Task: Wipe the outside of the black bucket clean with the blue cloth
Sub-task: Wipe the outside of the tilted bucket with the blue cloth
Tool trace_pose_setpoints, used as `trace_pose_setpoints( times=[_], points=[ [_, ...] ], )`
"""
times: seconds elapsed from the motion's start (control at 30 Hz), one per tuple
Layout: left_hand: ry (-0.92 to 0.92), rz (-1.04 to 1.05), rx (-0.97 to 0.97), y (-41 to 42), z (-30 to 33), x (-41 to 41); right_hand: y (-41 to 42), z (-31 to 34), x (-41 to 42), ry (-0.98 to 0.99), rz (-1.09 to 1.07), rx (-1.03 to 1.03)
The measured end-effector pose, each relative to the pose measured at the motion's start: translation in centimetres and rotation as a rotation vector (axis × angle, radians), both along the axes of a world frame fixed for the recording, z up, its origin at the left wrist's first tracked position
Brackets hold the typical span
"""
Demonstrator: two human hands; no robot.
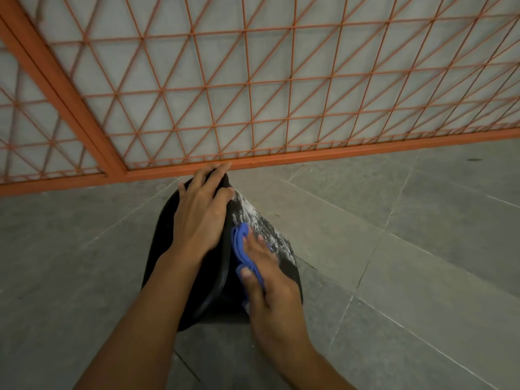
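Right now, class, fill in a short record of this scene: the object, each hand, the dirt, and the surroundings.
Object: black plastic bucket, lying on its side on grey floor tiles
Left hand: rests on the bucket, steadying it
Right hand: presses the crumpled blue cloth on the bucket's side
Dirt: white residue beyond the cloth
Behind: orange metal lattice gate

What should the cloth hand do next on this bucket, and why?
Probably slide the blue cloth forward, up the black bucket wall: white residue lies just ahead of the right hand, while the left hand steadies the bucket.
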State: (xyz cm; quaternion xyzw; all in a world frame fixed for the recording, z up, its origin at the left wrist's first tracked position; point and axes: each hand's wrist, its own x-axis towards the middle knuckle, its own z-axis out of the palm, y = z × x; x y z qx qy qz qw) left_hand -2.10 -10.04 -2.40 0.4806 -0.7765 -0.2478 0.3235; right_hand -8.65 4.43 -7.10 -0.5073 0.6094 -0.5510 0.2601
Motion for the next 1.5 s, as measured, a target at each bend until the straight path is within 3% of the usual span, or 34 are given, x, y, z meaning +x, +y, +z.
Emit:
trace_pose_setpoints(
  times=[0.6, 0.7, 0.8, 1.0, 1.17, 1.5],
  points=[
    [0.085, -0.03, -0.007, 0.1, -0.1, 0.1, 0.3, -0.5, -0.1, 0.002, -0.027, -0.009],
    [0.043, -0.018, -0.023, 0.4, 0.2, -0.2, -0.1, -0.5, -1.1, -0.028, -0.084, 0.058],
    [0.001, -0.038, -0.013, 1.1, 0.6, -0.1, 1.3, 0.5, 0.5, -0.081, 0.01, -0.005],
    [0.006, -0.034, 0.041, 0.9, 0.3, -0.2, -1.0, 0.4, -1.5, -0.058, -0.047, 0.069],
    [0.024, -0.053, 0.068, 0.9, 0.1, 0.0, 1.1, 1.4, 0.6, -0.064, 0.058, -0.022],
    [-0.01, -0.02, 0.043, 1.3, 0.4, -0.4, -0.6, 1.6, -1.1, -0.074, 0.038, 0.047]
  ],
)
